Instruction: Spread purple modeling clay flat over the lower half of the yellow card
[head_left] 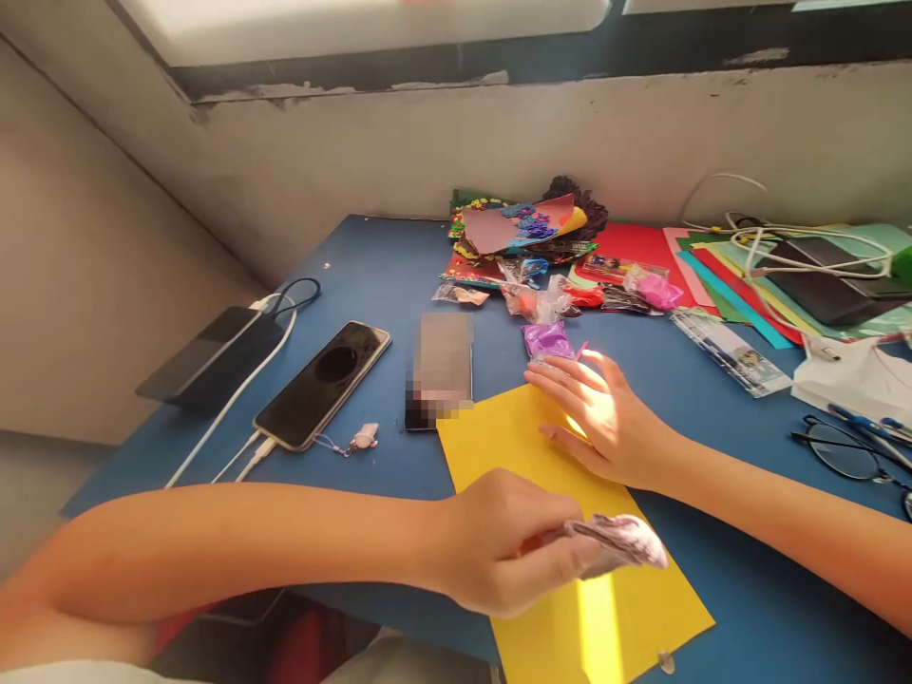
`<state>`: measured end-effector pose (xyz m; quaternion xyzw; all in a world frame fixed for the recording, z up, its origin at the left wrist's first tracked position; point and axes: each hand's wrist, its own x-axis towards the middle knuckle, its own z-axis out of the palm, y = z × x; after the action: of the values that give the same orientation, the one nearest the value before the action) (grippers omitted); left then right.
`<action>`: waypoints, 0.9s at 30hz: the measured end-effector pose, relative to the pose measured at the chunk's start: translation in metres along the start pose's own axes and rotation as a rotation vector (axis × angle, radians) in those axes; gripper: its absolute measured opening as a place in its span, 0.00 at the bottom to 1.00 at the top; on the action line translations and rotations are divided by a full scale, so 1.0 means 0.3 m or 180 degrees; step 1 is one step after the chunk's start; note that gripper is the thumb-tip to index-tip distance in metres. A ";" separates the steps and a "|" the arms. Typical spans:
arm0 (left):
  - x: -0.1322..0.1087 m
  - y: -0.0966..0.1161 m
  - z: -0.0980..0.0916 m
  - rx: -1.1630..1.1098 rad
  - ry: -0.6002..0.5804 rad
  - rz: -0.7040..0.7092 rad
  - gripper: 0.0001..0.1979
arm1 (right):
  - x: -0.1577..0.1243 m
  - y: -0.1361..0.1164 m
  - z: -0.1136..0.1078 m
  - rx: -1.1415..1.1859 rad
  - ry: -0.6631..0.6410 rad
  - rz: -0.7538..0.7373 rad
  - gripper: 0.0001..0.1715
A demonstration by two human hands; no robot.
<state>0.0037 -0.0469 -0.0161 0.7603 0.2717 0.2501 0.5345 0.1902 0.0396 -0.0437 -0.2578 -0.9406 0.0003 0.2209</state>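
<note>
My left hand [517, 541] is closed over the yellow paper sheet [491, 456], pinching a crumpled, pale mauve cloth-like wad [623, 543] between thumb and fingers. What the wad is made of cannot be made out. Across the sheet's upper right edge lies my right hand [598, 418], fingers spread and pointing left. Its fingertips reach the near edge of a shiny purple packet [548, 340]. A band of bright sunlight crosses the right hand and the lower part of the paper.
To the left are a phone [324, 385] with cables and a charm [365, 437]. A pixelated rectangular object [442, 366] touches the paper's corner. Behind are decorated cards [520, 228] and small packets [541, 299]. Glasses [845, 448], coloured sheets [727, 294] and a black box [826, 275] lie right.
</note>
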 end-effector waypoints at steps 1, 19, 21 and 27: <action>0.001 0.011 0.025 0.0075 0.0023 0.0060 0.15 | 0.016 0.004 0.011 0.0006 -0.0058 -0.0033 0.28; 0.176 -0.022 0.151 0.1221 -0.1016 0.1661 0.14 | 0.036 0.033 -0.107 0.1331 -0.0821 0.1622 0.16; 0.185 -0.024 0.145 0.1343 -0.1465 0.1729 0.11 | 0.046 0.037 -0.130 0.1776 -0.0926 0.2008 0.20; 0.193 -0.040 0.130 0.0980 -0.2310 0.1522 0.10 | 0.043 0.035 -0.132 0.2653 -0.0771 0.2479 0.17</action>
<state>0.0702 -0.0304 -0.0342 0.9105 -0.0821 0.0407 0.4032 0.2018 0.0506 -0.0037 -0.4742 -0.7155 0.4811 0.1782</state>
